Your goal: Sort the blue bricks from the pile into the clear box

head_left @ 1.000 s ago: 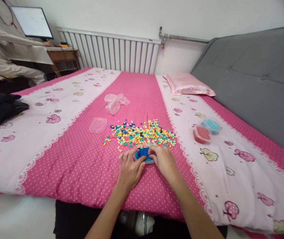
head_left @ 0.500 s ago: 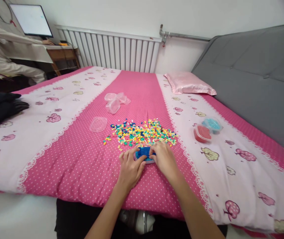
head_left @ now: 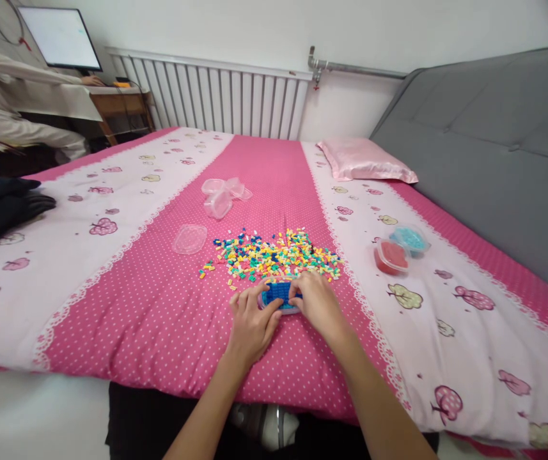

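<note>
On the bed, close in front of me, a small clear plastic container [head_left: 290, 311] holds dark blue toy bricks [head_left: 277, 291] lined up in rows, with lighter blue below them. My left hand [head_left: 249, 319] is curled round the container's left side, a finger reaching over the bricks. From the right, my right hand [head_left: 319, 305] bends over the container with its thumb and fingers closed together at the blue rows. Whatever lies between those fingertips is hidden. Just beyond both hands spreads a loose pile of small bricks [head_left: 274, 255] in yellow, green, white, pink and blue.
Clear plastic containers [head_left: 219, 203] and a flat clear lid [head_left: 190, 239] lie beyond at the left. To the right stand a container of red pieces [head_left: 391, 257] and one of light blue pieces [head_left: 410, 240]. A pink pillow [head_left: 364, 160] lies farther back. A person sits at a desk, far left.
My right hand has shifted very slightly over the blue bricks. My left hand and the container look the same.
</note>
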### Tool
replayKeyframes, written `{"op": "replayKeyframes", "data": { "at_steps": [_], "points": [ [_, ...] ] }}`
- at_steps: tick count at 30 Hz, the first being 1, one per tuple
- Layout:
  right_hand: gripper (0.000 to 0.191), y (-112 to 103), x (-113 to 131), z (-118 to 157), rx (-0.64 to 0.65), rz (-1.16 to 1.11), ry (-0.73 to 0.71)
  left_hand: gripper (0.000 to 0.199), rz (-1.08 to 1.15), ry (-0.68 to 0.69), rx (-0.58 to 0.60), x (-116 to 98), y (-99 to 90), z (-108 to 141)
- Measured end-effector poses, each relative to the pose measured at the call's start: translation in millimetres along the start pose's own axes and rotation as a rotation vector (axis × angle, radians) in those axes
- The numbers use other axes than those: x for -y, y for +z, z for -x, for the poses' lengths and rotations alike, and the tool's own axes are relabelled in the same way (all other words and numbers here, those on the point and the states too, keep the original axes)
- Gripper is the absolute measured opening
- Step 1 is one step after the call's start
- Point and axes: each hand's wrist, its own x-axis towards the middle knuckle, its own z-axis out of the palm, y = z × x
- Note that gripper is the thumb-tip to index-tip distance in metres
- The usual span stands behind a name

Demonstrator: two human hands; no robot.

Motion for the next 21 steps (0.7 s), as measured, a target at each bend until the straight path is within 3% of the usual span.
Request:
{"op": "replayKeyframes", "data": {
  "at_steps": [21],
  "points": [
    [0.006,-1.9,2.9,-0.7,0.022,-0.011,-0.01,0.035,-0.001,0.009,-0.014,-0.5,-0.6,0.0]
  ]
}}
